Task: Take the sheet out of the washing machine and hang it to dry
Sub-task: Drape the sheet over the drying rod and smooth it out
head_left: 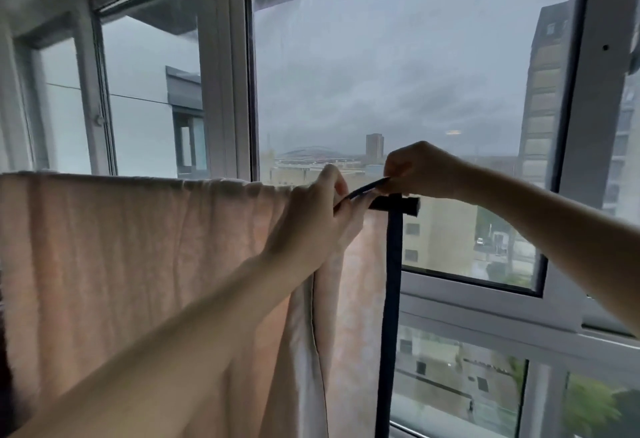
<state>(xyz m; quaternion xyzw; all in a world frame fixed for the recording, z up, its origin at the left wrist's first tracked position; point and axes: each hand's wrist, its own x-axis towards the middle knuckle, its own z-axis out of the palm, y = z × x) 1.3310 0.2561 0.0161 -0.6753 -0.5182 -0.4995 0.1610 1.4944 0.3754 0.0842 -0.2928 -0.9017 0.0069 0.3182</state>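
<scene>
One pale pink, creased sheet (121, 247)

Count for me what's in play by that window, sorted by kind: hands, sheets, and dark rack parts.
Hands: 2, the left hand and the right hand, both gripping the sheet's dark edge
Sheets: 1, the pale pink sheet draped over the rail
Dark rack parts: 2, the top bar and the upright post
Total: 5

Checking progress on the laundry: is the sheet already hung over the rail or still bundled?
Hung: the sheet drapes over the rail top, hanging down flat. Both hands pinch its edge.
</scene>
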